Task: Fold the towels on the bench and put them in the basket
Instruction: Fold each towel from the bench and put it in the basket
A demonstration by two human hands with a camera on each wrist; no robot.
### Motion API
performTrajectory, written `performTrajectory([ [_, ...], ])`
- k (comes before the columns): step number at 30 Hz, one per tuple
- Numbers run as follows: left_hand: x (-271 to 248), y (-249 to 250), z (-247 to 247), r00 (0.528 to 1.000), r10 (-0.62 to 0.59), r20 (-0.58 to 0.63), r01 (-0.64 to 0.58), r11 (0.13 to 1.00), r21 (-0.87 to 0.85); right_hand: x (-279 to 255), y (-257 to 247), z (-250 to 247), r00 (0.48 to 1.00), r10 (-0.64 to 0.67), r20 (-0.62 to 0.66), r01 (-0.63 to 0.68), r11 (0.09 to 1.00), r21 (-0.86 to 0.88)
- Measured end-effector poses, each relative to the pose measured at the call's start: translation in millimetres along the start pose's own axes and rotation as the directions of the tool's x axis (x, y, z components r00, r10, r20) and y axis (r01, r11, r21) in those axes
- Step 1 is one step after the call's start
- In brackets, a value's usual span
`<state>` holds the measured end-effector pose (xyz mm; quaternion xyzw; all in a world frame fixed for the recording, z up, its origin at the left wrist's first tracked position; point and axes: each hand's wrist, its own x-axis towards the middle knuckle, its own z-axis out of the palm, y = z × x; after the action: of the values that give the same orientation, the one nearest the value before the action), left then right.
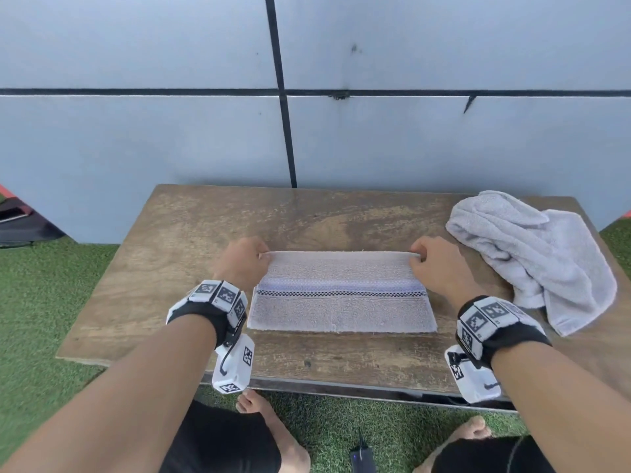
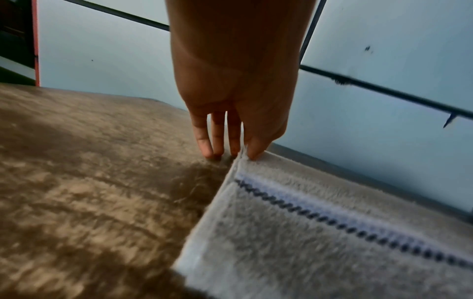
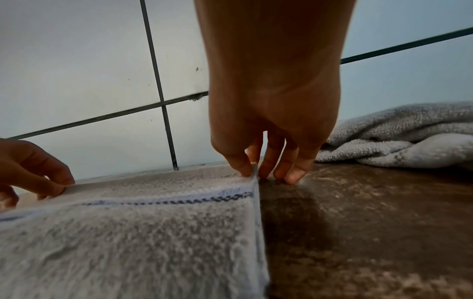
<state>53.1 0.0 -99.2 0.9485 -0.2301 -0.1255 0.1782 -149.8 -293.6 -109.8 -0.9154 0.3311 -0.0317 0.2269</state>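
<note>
On the wooden worktop [image 1: 191, 268] the striped towel [image 1: 341, 302] lies flat, each far corner pinched between thumb and fingers by the left hand [image 1: 244, 264] and right hand [image 1: 437, 268]: soft, light, limp cloth, best held at its hemmed corners.

No words, numbers or brand names can be read anywhere. The only signs are black-and-white square code markers on the white blocks of the left wrist band [image 1: 218, 295] and the right wrist band [image 1: 485, 319], and on the white camera housings hanging under them; these carry patterns, not letters.
</note>
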Motion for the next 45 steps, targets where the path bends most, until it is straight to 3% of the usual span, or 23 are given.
performTrajectory([
  [7, -1, 5, 4, 0.998, 0.060, -0.031, -0.054, 0.983, 0.174, -3, 4, 5, 0.999, -0.020, -0.028, 0.018, 0.998, -0.058],
  [14, -26, 13, 5, 0.999, 0.012, -0.040, -0.002, 0.967, 0.253, -24, -2, 12, 0.996, -0.018, -0.084, 0.012, 0.997, -0.082],
  [28, -86, 11, 7, 0.999, 0.028, 0.032, -0.038, 0.933, 0.358, -93, -1, 25, 1.000, -0.014, -0.012, 0.012, 0.992, -0.128],
  [32, -97, 4, -2, 0.993, 0.005, 0.118, -0.046, 0.935, 0.351, -103, -6, 8, 0.990, 0.014, 0.140, 0.015, 0.980, -0.200],
  [35, -100, 3, -20, 0.990, 0.055, 0.133, -0.092, 0.952, 0.290, -97, -11, -19, 0.960, 0.046, 0.277, 0.012, 0.979, -0.203],
  [37, -99, 9, -40, 0.987, 0.129, 0.093, -0.148, 0.962, 0.228, -90, -13, -38, 0.974, 0.007, 0.228, 0.041, 0.978, -0.206],
  [41, -90, 23, -85, 0.968, 0.225, -0.113, -0.217, 0.973, 0.075, -75, -27, -78, 0.991, -0.121, -0.057, 0.119, 0.992, -0.048],
  [43, -86, 27, -99, 0.938, 0.241, -0.251, -0.253, 0.967, -0.015, -69, -31, -93, 0.950, -0.182, -0.255, 0.205, 0.976, 0.067],
  [45, -84, 25, -104, 0.878, 0.282, -0.387, -0.327, 0.943, -0.055, -67, -31, -100, 0.888, -0.237, -0.395, 0.316, 0.937, 0.147],
])
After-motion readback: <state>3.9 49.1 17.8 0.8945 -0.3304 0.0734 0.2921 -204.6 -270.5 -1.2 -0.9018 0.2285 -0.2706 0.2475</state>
